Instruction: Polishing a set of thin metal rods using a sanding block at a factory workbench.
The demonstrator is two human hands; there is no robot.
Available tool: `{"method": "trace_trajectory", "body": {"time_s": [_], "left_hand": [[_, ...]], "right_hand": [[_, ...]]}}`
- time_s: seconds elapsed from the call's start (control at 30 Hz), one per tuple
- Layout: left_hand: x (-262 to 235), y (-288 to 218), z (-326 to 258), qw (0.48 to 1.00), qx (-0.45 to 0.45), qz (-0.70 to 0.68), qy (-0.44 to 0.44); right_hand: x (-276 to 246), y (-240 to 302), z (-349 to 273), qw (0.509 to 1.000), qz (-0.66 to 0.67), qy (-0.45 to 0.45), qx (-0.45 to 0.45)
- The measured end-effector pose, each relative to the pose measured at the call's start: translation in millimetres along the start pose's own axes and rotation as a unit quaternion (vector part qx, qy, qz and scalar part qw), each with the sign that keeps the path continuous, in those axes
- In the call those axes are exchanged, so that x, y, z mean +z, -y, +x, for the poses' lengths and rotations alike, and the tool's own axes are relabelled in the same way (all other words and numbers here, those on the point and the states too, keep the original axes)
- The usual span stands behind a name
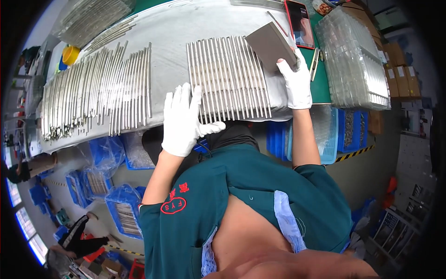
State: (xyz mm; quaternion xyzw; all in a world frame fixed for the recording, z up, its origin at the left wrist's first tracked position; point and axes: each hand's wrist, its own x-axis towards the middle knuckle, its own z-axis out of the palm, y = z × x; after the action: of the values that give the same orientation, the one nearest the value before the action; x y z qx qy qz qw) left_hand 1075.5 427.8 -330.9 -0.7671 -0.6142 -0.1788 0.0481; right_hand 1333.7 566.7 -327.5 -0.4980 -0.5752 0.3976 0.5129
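Note:
My right hand [296, 83], in a white glove with bare thumb tip, grips a flat grey-brown rectangular block [271, 45]. The block is tilted at the right side of an even row of thin metal rods [225, 76]; whether it touches them I cannot tell. At that row's left edge lies my left hand [182, 118], also gloved, with fingers stretched out and thumb apart along the near ends. It holds nothing. A second, more uneven group of metal rods [102, 88] covers the left part of the white cloth [169, 56].
A phone [301, 25] and tweezers [315, 64] lie on the green mat at the right. Beside them rises a stack of clear plastic trays [355, 63]. Yellow tape [70, 55] sits at the far left. Blue bins [350, 130] stand below the table edge.

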Motion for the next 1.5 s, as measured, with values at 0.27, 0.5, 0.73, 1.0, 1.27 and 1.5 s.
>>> {"method": "trace_trajectory", "body": {"time_s": [0.27, 0.5, 0.73, 1.0, 1.27, 1.5], "left_hand": [[6, -2, -2, 0.999, -0.013, 0.006, -0.036], [-5, -11, 9, 0.999, 0.035, 0.014, -0.017], [7, -66, 58, 0.967, 0.206, -0.14, 0.05], [34, -81, 63, 0.971, 0.196, -0.129, 0.038], [21, -88, 71, 0.965, 0.172, -0.192, 0.058], [29, -92, 71, 0.97, 0.159, -0.172, 0.067]], "right_hand": [[3, -2, 1, 0.999, 0.031, -0.003, -0.017], [0, -11, 4, 0.999, 0.0, -0.007, -0.048], [1, -7, 3, 0.998, 0.06, -0.019, -0.017], [-2, -2, 0, 0.995, 0.097, -0.021, -0.018], [-2, 2, -2, 0.994, 0.104, -0.025, -0.02], [-1, 2, -1, 0.995, 0.085, -0.041, -0.025]]}}
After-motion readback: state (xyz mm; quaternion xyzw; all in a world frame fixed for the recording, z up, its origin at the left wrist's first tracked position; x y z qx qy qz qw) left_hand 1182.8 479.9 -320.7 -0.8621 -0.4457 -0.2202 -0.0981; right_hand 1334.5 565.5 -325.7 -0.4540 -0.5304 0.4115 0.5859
